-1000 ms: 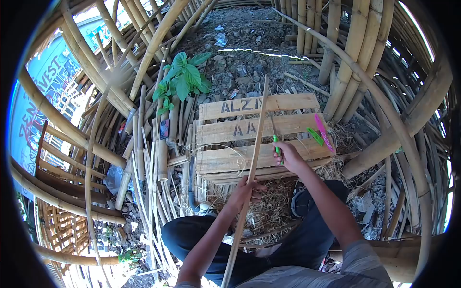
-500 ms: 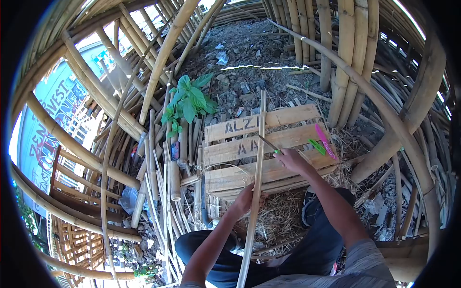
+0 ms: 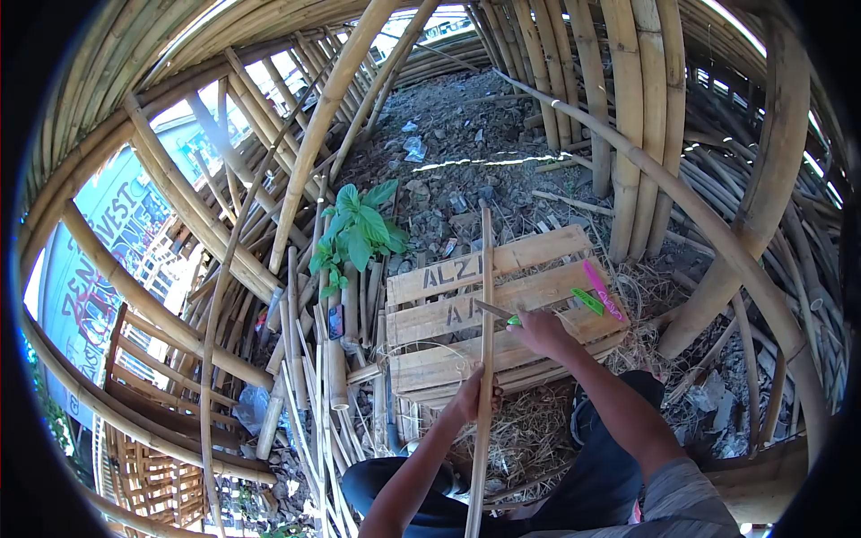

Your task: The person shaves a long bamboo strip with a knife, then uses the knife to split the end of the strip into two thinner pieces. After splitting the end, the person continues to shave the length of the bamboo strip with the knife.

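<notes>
A long split bamboo strip [image 3: 486, 359] runs upright through the middle of the view, from near my lap out over a slatted wooden crate [image 3: 529, 309]. My left hand [image 3: 470, 397] is closed round the strip at the crate's near edge. In my right hand [image 3: 541, 334] is a knife [image 3: 492, 310] with a green handle. Its blade points left and lies against or across the strip; whether it cuts in cannot be seen. On the crate's right side lie a bright green item [image 3: 587, 300] and a pink item [image 3: 603, 289], perhaps knife sheaths.
Thin bamboo strips [image 3: 314, 394] lean at my left, near a phone-like object [image 3: 336, 321] and a leafy plant [image 3: 360, 229]. Bamboo poles [image 3: 659, 134] stand at the right, and one long pole [image 3: 682, 170] slants across. Straw [image 3: 520, 439] covers the ground below the crate.
The strip's far end sits lower in view and the strip stands straighter. My right hand with the knife is a little lower, nearer my left hand. The whole view has shifted slightly.
</notes>
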